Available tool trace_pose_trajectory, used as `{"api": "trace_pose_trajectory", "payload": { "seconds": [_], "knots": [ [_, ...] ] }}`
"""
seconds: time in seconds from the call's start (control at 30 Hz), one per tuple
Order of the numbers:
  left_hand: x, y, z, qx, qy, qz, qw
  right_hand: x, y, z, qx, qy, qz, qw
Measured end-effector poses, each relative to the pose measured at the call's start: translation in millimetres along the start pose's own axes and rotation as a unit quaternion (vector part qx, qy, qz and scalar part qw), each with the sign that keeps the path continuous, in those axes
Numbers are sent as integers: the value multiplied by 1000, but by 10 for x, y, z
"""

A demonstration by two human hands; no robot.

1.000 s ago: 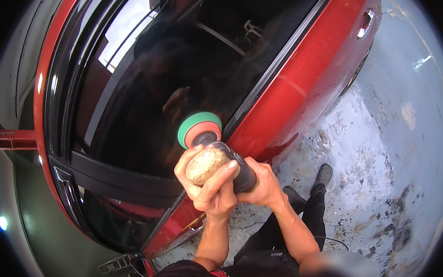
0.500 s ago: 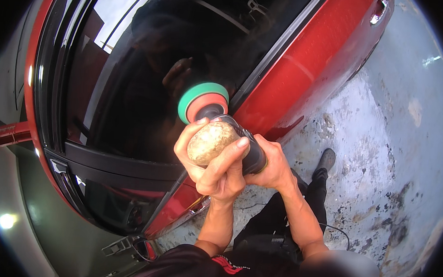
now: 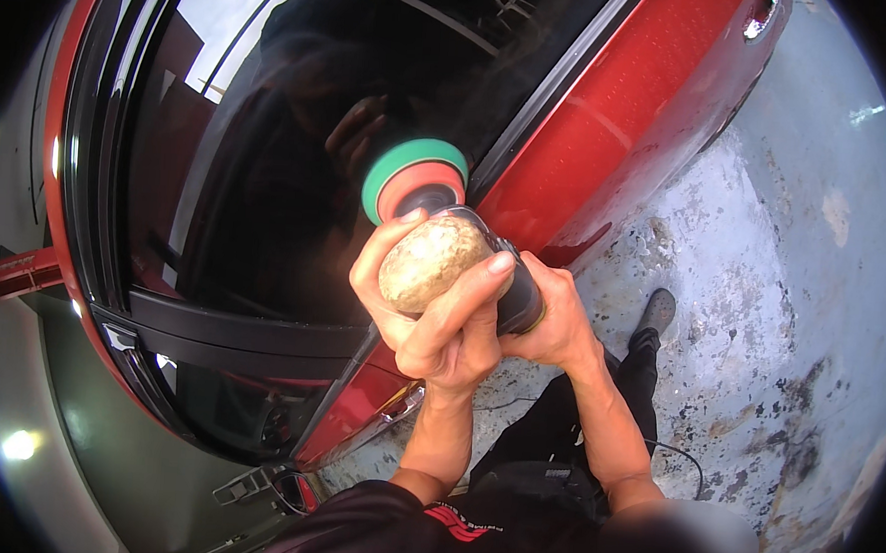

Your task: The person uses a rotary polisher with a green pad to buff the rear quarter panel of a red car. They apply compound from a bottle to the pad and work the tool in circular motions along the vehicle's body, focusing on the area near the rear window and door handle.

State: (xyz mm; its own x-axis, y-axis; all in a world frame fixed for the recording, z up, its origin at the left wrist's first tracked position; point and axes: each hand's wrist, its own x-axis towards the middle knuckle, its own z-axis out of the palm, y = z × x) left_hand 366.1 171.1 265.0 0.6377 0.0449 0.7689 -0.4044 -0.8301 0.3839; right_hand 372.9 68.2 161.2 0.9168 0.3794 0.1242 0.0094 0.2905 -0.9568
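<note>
A polisher [image 3: 520,299] with a black body reaches up to the car's dark side window [image 3: 268,177]. Its round green foam pad [image 3: 417,153], backed by an orange-red disc, lies against or close to the glass near the window's lower trim. My left hand [image 3: 449,352] is closed round a rounded, mottled tan knob [image 3: 434,264] at the polisher's head; how it joins the tool is hidden. My right hand [image 3: 561,323] wraps the rear of the black body, its fingers partly out of sight behind the tool.
Red door panel [image 3: 581,134] runs along the window's right side, with a door handle [image 3: 760,15] at the top. A side mirror [image 3: 296,491] juts out at lower left. A dark cord [image 3: 689,456] hangs beside my leg above the worn grey floor [image 3: 721,321].
The polisher and both hands have shifted slightly up and to the right across the window. Both hands keep their hold.
</note>
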Motion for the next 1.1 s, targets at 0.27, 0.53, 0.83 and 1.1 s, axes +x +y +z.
{"api": "trace_pose_trajectory", "payload": {
  "seconds": [0.27, 0.53, 0.83, 1.1],
  "knots": [
    [60, 3, 80, 11, -8, 16, 1000, 56, -25, -97, 3, -8, 0, 1000],
    [130, 21, 170, 5, -26, 25, 999, 98, -13, -153, -14, 17, -2, 1000],
    [220, 37, 242, -11, -28, 27, 999, 153, -26, -228, -7, 8, -7, 1000],
    [342, 17, 357, -78, -7, 26, 997, 234, -171, -244, -5, 33, 7, 999]
  ]
}}
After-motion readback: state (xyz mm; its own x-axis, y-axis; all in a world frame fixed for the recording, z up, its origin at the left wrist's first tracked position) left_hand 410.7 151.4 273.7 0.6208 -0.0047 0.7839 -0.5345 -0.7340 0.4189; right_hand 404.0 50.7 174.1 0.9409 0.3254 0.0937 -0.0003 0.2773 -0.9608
